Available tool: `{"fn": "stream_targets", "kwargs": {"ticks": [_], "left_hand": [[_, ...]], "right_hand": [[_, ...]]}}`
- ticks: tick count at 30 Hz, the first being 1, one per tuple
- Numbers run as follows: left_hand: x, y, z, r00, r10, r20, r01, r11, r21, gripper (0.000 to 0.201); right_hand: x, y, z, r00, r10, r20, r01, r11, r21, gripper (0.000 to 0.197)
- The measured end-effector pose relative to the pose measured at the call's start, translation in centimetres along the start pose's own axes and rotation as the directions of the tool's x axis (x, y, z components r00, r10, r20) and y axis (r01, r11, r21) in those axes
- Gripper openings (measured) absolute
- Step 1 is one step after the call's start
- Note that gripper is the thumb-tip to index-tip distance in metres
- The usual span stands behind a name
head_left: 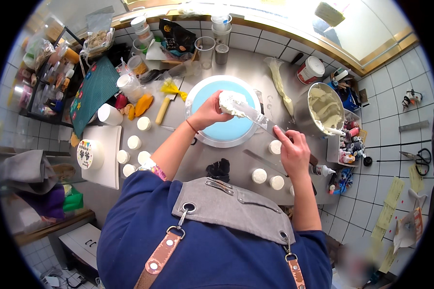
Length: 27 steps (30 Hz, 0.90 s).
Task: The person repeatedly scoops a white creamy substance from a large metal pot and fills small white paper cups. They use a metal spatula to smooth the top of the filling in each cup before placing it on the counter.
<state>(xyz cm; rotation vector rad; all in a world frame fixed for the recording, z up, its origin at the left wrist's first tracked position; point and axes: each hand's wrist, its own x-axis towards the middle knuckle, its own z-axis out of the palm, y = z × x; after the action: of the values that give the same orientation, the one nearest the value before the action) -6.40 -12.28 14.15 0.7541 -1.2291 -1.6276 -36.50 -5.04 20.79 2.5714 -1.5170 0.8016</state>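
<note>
My left hand [209, 114] is wrapped round a small cup [230, 105] heaped with white cream, held above a round turntable [222, 136] with a pale blue top. A long icing spatula [264, 124] is gripped in my right hand [295, 153], forefinger stretched along its blade. The blade's far end lies against the cream. Several similar small white-topped cups stand on the steel table, among them one cup [144, 124] on the left and one cup [259, 176] on the right. A second long blade [260, 160] lies near my right wrist.
A metal bowl of pale cream [318, 91] stands at right, beside a filled piping bag [280, 86]. At left, a decorated white cake [90, 155] sits on a white board [112, 166]. A black crumpled cloth [219, 170] lies in front of me. Tubs and bags crowd the back.
</note>
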Motion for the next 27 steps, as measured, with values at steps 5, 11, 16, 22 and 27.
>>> {"fn": "stream_targets", "kwargs": {"ticks": [5,11,16,22,27], "left_hand": [[-3.6,1.3,1.4,1.000,0.008,0.019,-0.007,0.998,-0.062,0.062],[-6.1,2.2,2.4,0.999,0.035,-0.014,-0.035,0.999,-0.009,0.069],[-7.6,2.5,4.3,0.976,0.114,-0.188,-0.109,0.993,0.037,0.068],[-7.7,2.5,6.6,0.969,0.145,-0.199,-0.171,0.978,-0.117,0.059],[-8.3,3.4,8.5,0.992,0.014,-0.124,-0.050,0.954,-0.297,0.049]], "right_hand": [[0.3,-1.3,-4.6,0.989,-0.145,-0.032,0.141,0.983,-0.117,0.056],[-2.1,-2.1,-5.6,0.993,0.119,0.023,-0.119,0.931,0.344,0.048],[-5.6,-2.0,-5.8,0.900,0.335,0.280,-0.435,0.648,0.625,0.040],[-7.7,-5.2,-5.5,0.675,0.241,0.697,-0.692,-0.120,0.712,0.043],[-8.3,-6.1,-3.4,0.731,0.240,0.639,-0.616,-0.169,0.769,0.043]]}}
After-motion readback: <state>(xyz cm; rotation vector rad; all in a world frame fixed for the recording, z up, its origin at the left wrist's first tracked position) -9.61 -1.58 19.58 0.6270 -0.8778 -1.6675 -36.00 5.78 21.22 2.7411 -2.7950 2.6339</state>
